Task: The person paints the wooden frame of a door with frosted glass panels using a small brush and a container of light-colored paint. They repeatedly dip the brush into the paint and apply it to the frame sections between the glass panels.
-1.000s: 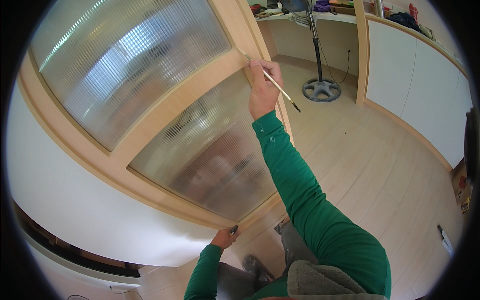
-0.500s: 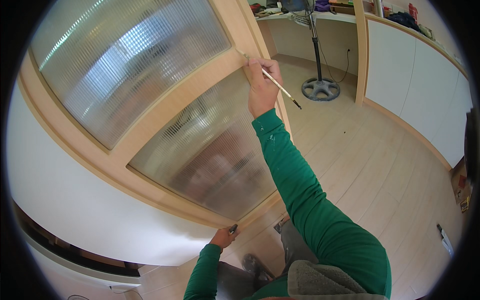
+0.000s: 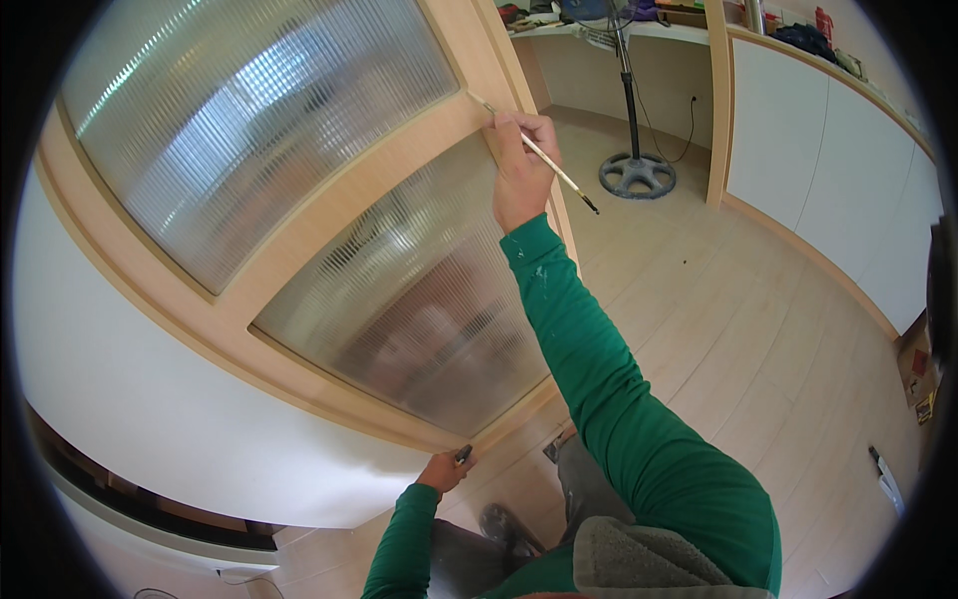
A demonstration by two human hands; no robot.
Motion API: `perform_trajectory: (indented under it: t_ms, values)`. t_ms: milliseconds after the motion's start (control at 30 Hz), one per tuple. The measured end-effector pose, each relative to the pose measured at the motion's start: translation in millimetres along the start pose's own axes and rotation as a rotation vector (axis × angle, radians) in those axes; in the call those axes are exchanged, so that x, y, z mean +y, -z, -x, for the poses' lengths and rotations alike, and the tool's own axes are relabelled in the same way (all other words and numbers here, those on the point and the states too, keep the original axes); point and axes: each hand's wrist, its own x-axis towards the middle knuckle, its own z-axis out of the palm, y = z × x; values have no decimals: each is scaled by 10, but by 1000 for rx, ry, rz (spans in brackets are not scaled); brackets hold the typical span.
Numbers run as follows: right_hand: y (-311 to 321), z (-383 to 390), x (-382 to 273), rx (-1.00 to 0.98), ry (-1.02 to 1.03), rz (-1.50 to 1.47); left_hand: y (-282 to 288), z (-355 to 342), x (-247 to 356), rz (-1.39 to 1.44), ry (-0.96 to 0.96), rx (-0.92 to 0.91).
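Observation:
My right hand (image 3: 525, 168) is closed around a thin pale paintbrush (image 3: 557, 171). One tip of the brush touches or nearly touches the light wood frame (image 3: 344, 202) of a glazed panel, close to a corner of the upper ribbed glass pane (image 3: 269, 120). The brush's dark other end points down and right. Below the lower ribbed pane (image 3: 419, 290), my left hand (image 3: 445, 473) is closed around a small dark object (image 3: 463, 454), too small to name, near the bottom of the frame.
A stand fan (image 3: 637, 175) stands on the plank floor (image 3: 689, 329) beyond the panel. White cabinets (image 3: 788, 130) line the right side. A blade-like tool with a dark handle (image 3: 886, 482) lies on the floor at far right. A cluttered white counter (image 3: 669, 33) is at the back.
The view has shifted very slightly. Both hands keep nearly the same place and grip, with the brush tip still at the frame.

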Motion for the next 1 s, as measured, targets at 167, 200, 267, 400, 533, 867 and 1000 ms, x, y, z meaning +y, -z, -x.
perform_trajectory:
  t_ms: [167, 200, 267, 400, 533, 867, 1000]
  values:
    - [-20, 56, -59, -56, 14, 92, 4, 24, 49, 5, 14, -12]
    - [-32, 77, -79, -59, 4, 81, 1, 27, 42, 0, 15, -12]
    - [-63, 117, -102, -66, -17, 60, 0, 29, 24, -9, 18, -14]
    - [-64, 71, -37, -1, 12, 25, 5, 32, 50, -2, 17, -9]
    - [-96, 121, -48, -58, 20, 65, 1, 56, 39, 4, 23, 3]
    - [-140, 176, -86, -49, -23, 66, 2, 48, -31, 11, -21, 34]
    - [-154, 231, -107, -86, -19, 83, 19, 62, 10, -3, 12, 20]
